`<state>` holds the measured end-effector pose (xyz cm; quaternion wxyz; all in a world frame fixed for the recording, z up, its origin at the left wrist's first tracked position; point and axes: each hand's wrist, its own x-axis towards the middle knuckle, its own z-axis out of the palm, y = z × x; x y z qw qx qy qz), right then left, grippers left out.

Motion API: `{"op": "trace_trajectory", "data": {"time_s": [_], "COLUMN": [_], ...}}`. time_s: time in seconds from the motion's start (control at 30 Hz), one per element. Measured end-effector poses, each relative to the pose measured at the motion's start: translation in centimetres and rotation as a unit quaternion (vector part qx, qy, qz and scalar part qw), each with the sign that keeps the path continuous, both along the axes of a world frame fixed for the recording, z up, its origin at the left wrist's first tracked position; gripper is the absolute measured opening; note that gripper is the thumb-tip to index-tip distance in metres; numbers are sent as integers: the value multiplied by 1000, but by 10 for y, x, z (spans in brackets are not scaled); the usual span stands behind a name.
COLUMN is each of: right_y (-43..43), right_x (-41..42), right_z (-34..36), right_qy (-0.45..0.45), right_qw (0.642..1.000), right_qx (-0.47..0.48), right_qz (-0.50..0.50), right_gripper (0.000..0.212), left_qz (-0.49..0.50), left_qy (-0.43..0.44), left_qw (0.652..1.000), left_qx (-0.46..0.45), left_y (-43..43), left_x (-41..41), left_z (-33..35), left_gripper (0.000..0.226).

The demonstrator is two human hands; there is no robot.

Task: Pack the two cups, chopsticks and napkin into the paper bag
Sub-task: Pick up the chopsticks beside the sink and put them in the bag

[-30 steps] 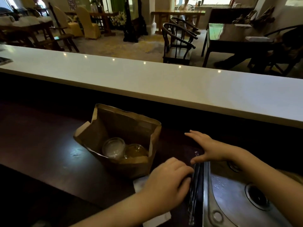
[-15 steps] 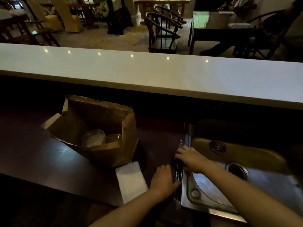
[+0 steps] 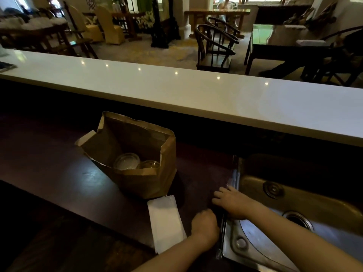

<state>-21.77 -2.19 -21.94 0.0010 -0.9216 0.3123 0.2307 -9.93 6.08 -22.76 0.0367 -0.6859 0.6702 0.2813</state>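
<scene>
Both cups (image 3: pixel 126 161) already sit down in the open paper bag (image 3: pixel 137 160) on the dark counter (image 3: pixel 49 169), so the chopsticks (image 3: pixel 223 228) are the step in hand. They lie in their wrapper along the sink (image 3: pixel 294 203) edge. The left hand (image 3: pixel 205 225) curls beside them and the right hand (image 3: pixel 231 202) presses flat over them; whether either has truly pinched them, I cannot tell in this dim light. The napkin (image 3: pixel 166 222) lies flat, touching the bag's near base. Next comes lifting the chopsticks clear and into the bag.

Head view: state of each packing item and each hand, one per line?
paper bag: upright, mouth open
two cups: inside bag, lidded
napkin: flat on counter, outside bag
chopsticks: wrapped, along sink edge, unpacked
left hand: curled beside chopsticks
right hand: resting on chopsticks
</scene>
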Motion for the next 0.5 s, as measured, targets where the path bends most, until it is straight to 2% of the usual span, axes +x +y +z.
{"op": "trace_trajectory", "data": {"time_s": [0.1,0.27,0.4,0.5], "right_y": [1,-16,-13,-3], "right_x": [-1,1,7,13], "right_z": [1,29,30,15], "right_qy": [-20,-96,13,69], "right_qw": [999,995,999,995], "right_qx": [-26,-33,-14,2], "right_qz": [22,5,38,66], "right_gripper": [34,27,41,41], "left_qz": [6,61,57,55], "left_qy": [13,98,106,112], "left_qw": [1000,993,993,991], "left_qx": [19,10,13,44], "left_y": [0,-7,-6,5], "left_x": [2,26,33,25], "left_z": [1,11,15,7], "left_gripper": [36,37,35,35]}}
